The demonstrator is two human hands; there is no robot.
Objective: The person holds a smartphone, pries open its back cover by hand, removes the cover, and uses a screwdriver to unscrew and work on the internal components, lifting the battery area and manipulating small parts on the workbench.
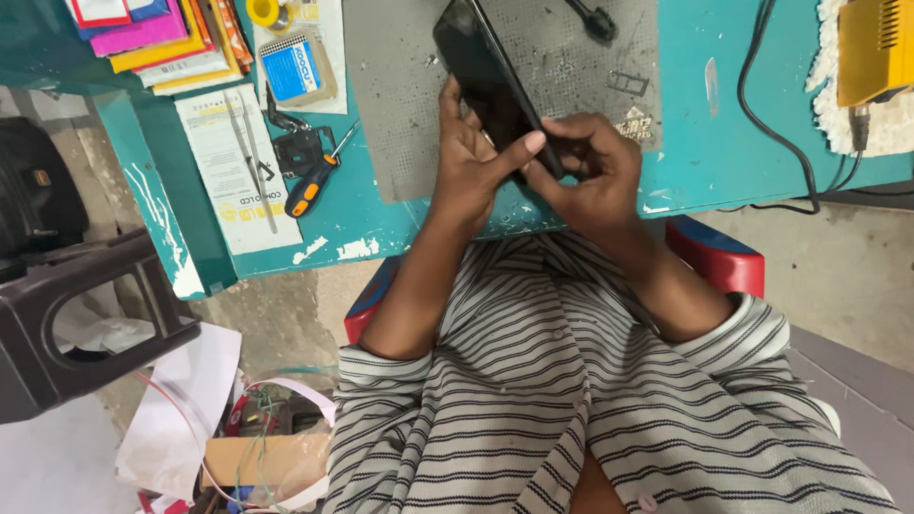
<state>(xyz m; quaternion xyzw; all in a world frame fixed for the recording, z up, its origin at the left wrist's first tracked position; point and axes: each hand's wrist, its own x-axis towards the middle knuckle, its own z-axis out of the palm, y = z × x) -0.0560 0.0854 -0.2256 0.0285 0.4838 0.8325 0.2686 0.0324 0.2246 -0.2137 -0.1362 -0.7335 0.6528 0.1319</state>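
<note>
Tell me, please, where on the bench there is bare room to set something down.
Bare teal table lies between the grey mat and the black cable. The mat's left strip is free too. Crowded: the left end, with the screwdriver, tweezers and stacked packets.

We count two hands: left hand (473, 157) and right hand (592, 176), both at 12 o'clock. One black phone (486, 71) between them. One grey work mat (400, 86) at 12. One orange-handled screwdriver (312, 186) at 10 o'clock. One pair of tweezers (255, 152) at 10, on one printed sheet (224, 171). One yellow device (876, 48) at 2 o'clock. One black stool (67, 314) at 9. One small tray frame (628, 83) at 1.
</note>
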